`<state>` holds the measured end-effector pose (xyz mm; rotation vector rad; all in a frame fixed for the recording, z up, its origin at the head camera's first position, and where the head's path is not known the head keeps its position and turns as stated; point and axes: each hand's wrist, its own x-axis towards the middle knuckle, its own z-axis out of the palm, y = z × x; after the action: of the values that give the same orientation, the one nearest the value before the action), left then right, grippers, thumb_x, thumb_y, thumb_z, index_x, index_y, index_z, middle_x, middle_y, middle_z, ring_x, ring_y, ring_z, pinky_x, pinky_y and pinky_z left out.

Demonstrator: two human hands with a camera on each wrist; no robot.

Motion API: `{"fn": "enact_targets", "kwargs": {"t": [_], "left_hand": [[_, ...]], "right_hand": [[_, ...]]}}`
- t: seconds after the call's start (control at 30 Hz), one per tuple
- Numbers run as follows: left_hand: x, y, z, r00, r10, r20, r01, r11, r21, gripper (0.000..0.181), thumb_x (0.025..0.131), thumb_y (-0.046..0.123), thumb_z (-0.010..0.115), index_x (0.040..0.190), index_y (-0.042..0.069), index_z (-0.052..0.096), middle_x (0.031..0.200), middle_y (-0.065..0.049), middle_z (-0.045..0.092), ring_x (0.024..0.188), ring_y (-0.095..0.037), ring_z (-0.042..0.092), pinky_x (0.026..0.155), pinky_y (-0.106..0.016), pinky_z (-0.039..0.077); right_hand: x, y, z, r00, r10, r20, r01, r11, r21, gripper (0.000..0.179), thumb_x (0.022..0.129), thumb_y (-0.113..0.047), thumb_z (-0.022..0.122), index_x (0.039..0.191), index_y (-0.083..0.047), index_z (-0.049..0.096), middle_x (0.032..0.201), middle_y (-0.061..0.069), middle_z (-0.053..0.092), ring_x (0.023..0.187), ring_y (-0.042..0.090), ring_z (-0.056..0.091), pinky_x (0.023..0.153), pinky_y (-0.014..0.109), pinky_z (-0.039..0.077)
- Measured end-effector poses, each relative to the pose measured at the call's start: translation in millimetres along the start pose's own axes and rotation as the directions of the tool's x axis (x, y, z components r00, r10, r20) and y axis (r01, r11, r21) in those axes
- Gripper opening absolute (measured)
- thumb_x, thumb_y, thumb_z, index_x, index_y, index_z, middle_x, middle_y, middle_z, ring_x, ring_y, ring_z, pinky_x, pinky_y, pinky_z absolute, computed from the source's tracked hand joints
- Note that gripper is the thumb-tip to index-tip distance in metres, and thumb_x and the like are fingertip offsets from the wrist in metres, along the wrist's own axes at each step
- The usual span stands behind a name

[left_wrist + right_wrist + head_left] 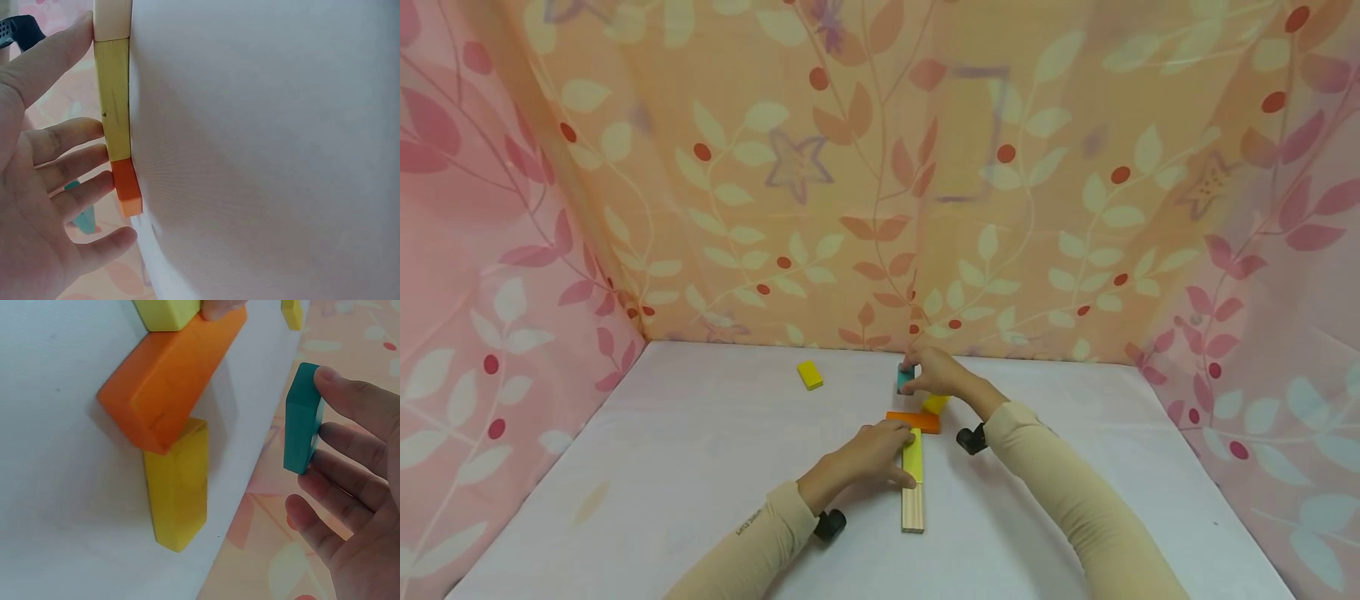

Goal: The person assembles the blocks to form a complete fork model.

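My right fingers [913,359] pinch a teal rectangular block [904,380]; my left fingers [891,427] touch a light-yellow rectangular block [913,458], bare-wood rectangular block [913,510] at its near end.

The teal block [300,425] looks smooth and matt, the pale block [912,510] grained wood.

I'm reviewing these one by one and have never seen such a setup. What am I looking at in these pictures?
There is no machine here, just a person's bare left hand and right hand. The widest picture looks forward and down from the head; the other two come from the left and right wrists. On the white surface, a wooden block and a pale yellow block lie end to end, with an orange block across the far end. A deeper yellow block sits by the orange one; a separate yellow block lies to the left. The left hand touches the pale yellow block; the right hand pinches a teal block.
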<state>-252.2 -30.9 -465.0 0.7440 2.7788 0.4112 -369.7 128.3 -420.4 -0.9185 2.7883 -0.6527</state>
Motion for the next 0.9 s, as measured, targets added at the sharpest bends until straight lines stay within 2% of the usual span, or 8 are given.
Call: {"fn": "enact_targets", "kwargs": {"t": [0.17,0.33,0.43,0.57,0.67,0.9], "left_hand": [[-0.6,-0.8,1.6,1.0,0.013,-0.008,-0.013,1.0,-0.001,0.069,0.073,0.052,0.08,0.127,0.013,0.061,0.13,-0.001,0.058,0.114,-0.016,0.053,0.101,-0.044,0.046],[-2.2,1.0,0.3,1.0,0.014,-0.014,-0.014,1.0,-0.005,0.069,0.072,0.051,0.081,0.125,0.012,0.061,0.128,-0.001,0.058,0.114,-0.016,0.054,0.099,-0.044,0.046],[-2.2,1.7,0.1,1.0,0.008,-0.015,-0.008,1.0,-0.005,0.069,0.072,0.051,0.081,0.125,0.012,0.061,0.128,-0.001,0.058,0.113,-0.016,0.054,0.1,-0.044,0.046],[-1.4,1.5,0.3,1.0,-0.001,-0.013,0.001,1.0,-0.005,0.071,0.072,0.052,0.081,0.127,0.013,0.061,0.132,-0.002,0.057,0.119,-0.018,0.053,0.102,-0.044,0.045],[-1.3,0.9,0.1,1.0,0.002,-0.011,-0.002,1.0,-0.002,0.072,0.071,0.054,0.08,0.129,0.014,0.06,0.135,-0.002,0.057,0.125,-0.019,0.052,0.103,-0.045,0.045],[-0.6,-0.5,0.5,1.0,0.012,-0.015,-0.012,1.0,0.005,0.072,0.071,0.054,0.08,0.127,0.013,0.061,0.133,-0.001,0.058,0.123,-0.018,0.053,0.101,-0.044,0.046]], "right_hand": [[-2.5,1.1,1.2,1.0,0.025,0.008,-0.025,1.0,-0.007,0.033,0.082,-0.025,0.079,0.106,-0.005,0.072,0.129,0.015,0.062,0.13,0.034,0.049,0.113,0.048,0.037],[-3.9,2.0,1.0,0.999,0.04,0.019,-0.04,0.999,0.001,0.033,0.082,-0.025,0.079,0.107,-0.004,0.072,0.142,0.02,0.053,0.141,0.036,0.038,0.117,0.05,0.03],[-4.7,2.3,1.8,0.999,0.05,0.02,-0.05,0.999,0.002,0.032,0.082,-0.024,0.079,0.107,-0.006,0.072,0.14,0.019,0.055,0.138,0.035,0.042,0.115,0.049,0.033],[-6.3,2.9,4.5,0.997,0.063,0.033,-0.062,0.998,-0.006,0.032,0.081,-0.025,0.08,0.107,-0.007,0.072,0.125,0.012,0.065,0.117,0.03,0.057,0.107,0.044,0.045],[-6.8,4.5,7.3,0.996,0.074,0.047,-0.073,0.997,-0.007,0.034,0.081,-0.025,0.08,0.108,-0.006,0.072,0.117,0.009,0.068,0.105,0.027,0.061,0.101,0.041,0.049],[-6.5,7.7,11.2,0.994,0.097,0.05,-0.096,0.995,-0.025,0.035,0.081,-0.028,0.08,0.108,-0.007,0.072,0.119,0.008,0.067,0.108,0.025,0.06,0.104,0.042,0.047]]}}
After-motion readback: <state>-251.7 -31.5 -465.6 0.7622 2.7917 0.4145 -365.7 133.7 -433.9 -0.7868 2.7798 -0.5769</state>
